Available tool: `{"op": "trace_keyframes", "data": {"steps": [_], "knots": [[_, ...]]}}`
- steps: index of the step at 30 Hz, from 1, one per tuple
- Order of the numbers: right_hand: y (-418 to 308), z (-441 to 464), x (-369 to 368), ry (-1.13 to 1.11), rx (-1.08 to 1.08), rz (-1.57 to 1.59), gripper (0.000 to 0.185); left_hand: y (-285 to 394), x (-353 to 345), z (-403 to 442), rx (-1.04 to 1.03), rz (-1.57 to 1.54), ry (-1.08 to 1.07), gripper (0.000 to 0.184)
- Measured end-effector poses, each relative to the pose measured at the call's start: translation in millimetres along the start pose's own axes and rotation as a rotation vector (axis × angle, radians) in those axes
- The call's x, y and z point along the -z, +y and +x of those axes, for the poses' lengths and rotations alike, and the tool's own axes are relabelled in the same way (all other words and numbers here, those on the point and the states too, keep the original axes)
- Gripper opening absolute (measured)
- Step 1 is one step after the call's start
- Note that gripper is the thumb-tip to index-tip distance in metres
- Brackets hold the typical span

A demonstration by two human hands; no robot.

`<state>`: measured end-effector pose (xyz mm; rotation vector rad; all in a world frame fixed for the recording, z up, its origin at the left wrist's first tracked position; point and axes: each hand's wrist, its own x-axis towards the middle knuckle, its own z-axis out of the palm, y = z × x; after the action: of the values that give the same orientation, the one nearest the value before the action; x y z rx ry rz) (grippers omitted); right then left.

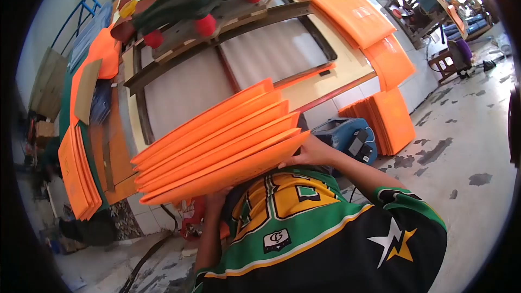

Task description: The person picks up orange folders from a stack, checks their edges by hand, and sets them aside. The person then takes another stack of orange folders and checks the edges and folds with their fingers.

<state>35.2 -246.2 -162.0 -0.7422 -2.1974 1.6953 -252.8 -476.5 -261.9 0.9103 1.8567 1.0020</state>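
Against my front I carry a stack of several orange folded panels, fanned apart along their edges and tilted up to the right. My right hand grips the right end of the stack, with the thumb on the near panel and the other fingers partly hidden behind. Below the stack's lower edge, my left hand holds it from underneath, its fingers mostly hidden by the panels. Just beyond the stack is a metal frame with pale flat surfaces inside it, set on a cream-coloured table.
A dark green press-like fixture with red and yellow knobs stands over the frame. More orange panels lie on the table's far right. Another orange stack leans beside a blue machine. Orange panels hang at the left edge.
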Motion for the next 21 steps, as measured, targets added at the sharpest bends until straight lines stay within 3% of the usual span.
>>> {"op": "trace_keyframes", "data": {"steps": [5, 7, 9, 11, 13, 15, 17, 18, 19, 21], "knots": [[-7.7, -2.8, 19.5, -0.061, 0.062, -0.128, 0.089, -13.3, -5.0, -1.3, -0.032, -0.019, 0.099, 0.045], [-15.8, -4.9, 36.9, -0.236, -0.001, -0.299, 0.089, -16.6, -5.2, 1.3, -0.07, 0.008, 0.099, 0.045], [-23.9, -15.5, 63.9, -0.278, 0.007, -0.398, 0.081, -15.3, -2.4, -1.0, -0.034, -0.067, 0.092, 0.045], [-56.1, -29.6, 97.9, -0.385, -0.15, -0.251, 0.056, -13.4, 7.8, -3.2, -0.029, 0.011, 0.057, 0.045], [-83.2, -40.6, 127.7, -0.259, -0.137, -0.179, 0.038, -9.7, 25.7, -1.5, -0.021, 0.088, 0.028, 0.044], [-91.9, -47.9, 152.2, -0.003, -0.101, -0.318, 0.025, -1.9, 47.4, -0.3, 0.098, 0.372, -0.113, 0.043], [-87.7, -47.6, 166.1, 0.371, -0.214, -0.363, 0.025, 37.5, 59.2, -4.7, 0.085, 0.362, -0.153, 0.042], [-81.5, -44.7, 169.8, 0.566, -0.255, -0.538, 0.026, 53.7, 62.8, -3.3, 0.077, 0.352, -0.191, 0.04], [-70.7, -40.5, 174.4, 0.562, -0.253, -0.535, 0.026, 59.8, 66.7, -1.2, 0.081, 0.354, -0.187, 0.04], [-43.7, -28.0, 181.0, 0.852, -0.112, -0.709, 0.029, 69.2, 82.6, -2.4, 0.2, 0.34, -0.293, 0.045]]}}
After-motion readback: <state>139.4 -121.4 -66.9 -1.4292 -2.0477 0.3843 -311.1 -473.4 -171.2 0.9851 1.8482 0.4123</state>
